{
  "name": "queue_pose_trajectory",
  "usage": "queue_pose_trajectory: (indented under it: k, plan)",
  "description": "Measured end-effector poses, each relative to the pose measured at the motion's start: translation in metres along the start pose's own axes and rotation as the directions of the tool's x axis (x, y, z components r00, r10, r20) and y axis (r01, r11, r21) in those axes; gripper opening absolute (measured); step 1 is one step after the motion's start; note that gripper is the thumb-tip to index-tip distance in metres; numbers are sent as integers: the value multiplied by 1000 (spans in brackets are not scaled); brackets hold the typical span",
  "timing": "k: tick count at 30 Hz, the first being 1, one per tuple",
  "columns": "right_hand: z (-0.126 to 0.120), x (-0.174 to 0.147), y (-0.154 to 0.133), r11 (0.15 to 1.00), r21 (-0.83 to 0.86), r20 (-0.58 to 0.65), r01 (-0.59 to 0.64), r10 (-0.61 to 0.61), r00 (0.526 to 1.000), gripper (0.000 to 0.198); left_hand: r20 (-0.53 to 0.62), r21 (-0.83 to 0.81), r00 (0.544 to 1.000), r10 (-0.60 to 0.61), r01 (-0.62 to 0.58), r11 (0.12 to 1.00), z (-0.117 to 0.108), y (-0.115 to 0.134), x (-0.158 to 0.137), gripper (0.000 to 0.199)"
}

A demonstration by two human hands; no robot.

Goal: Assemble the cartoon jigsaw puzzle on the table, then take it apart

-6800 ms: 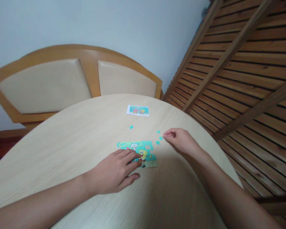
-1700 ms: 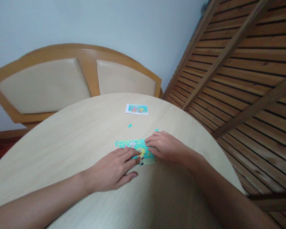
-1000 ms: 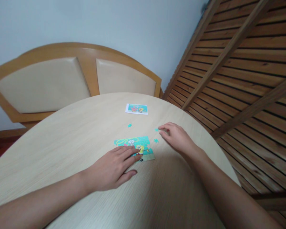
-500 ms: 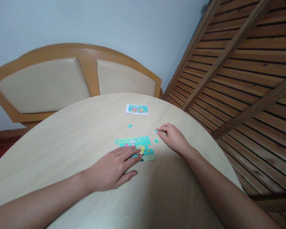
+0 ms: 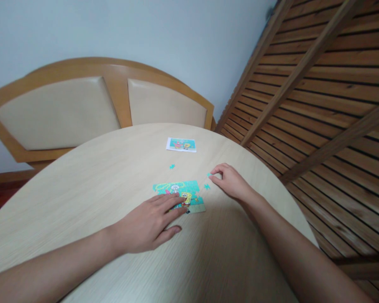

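Observation:
A partly joined jigsaw puzzle (image 5: 192, 187) with cartoon figures on a turquoise ground lies flat on the table. My left hand (image 5: 153, 221) rests on its lower left part, fingers stretched out, covering some of the picture. Beyond the puzzle's right side, my right hand (image 5: 229, 181) pinches a small turquoise puzzle piece (image 5: 209, 174) between thumb and forefinger. Just below those fingertips lies a loose puzzle piece (image 5: 207, 186). Another loose piece (image 5: 172, 166) sits above the puzzle.
A picture card (image 5: 181, 144) with a matching cartoon scene lies toward the far side of the round wooden table (image 5: 97, 176). Behind the table stands a padded bench back (image 5: 123, 101) against the wall. Slatted wood (image 5: 303, 126) rises at the right.
My right hand has shifted slightly to the right with the piece at its fingertips. My left hand stays on the puzzle.

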State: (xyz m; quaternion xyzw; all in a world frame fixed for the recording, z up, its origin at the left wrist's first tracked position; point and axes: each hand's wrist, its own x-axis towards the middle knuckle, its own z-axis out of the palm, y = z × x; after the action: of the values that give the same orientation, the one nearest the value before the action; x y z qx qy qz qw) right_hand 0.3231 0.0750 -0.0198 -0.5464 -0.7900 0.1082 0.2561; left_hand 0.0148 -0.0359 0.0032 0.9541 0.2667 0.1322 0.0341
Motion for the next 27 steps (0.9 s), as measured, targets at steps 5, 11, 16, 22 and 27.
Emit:
queue_pose_trajectory:
  k: [5,11,16,22,27]
  plan:
    - [-4,-1,-10,990,125,30,-65,62,998,13,12,16,1000,2,-2,1000,0,0,1,42]
    - [-8,-4,-27,957,280,69,-70,53,996,9,5,6,1000,-2,2,1000,1,0,1,43]
    - [-16,-12,-49,936,351,212,-13,-66,975,14,22,13,1000,-5,5,1000,0,0,2,43]
    - [-18,-19,-63,949,315,309,17,-120,943,10,-2,-7,1000,-7,7,1000,0,1,1,42]
    - [-15,-18,-61,950,306,307,58,-156,939,10,8,2,1000,-5,5,1000,-1,1,1,43]
